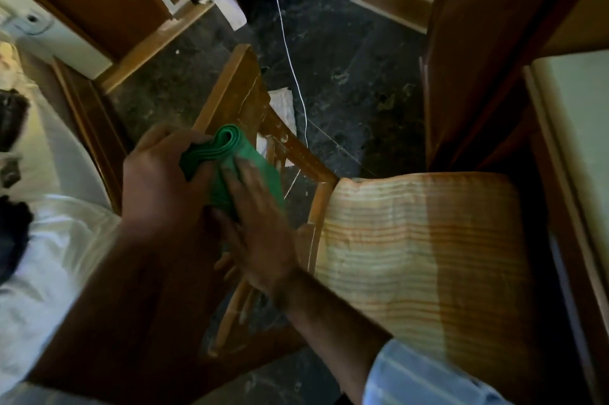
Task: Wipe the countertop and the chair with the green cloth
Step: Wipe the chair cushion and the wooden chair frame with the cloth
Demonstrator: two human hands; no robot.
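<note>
Fingers (pixel 197 144) of the left hand (pixel 158 180) clamp the folded green cloth (pixel 230 154); right hand (pixel 257 223) lies flat, outstretched on it — press firmly along the chair (pixel 244 101) rail.

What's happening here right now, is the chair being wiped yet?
A person holds the folded green cloth in both hands above the wooden chair. The left hand grips its folded end; the right hand lies flat on it. The cloth sits near the chair's backrest; the striped seat cushion is untouched.
</note>
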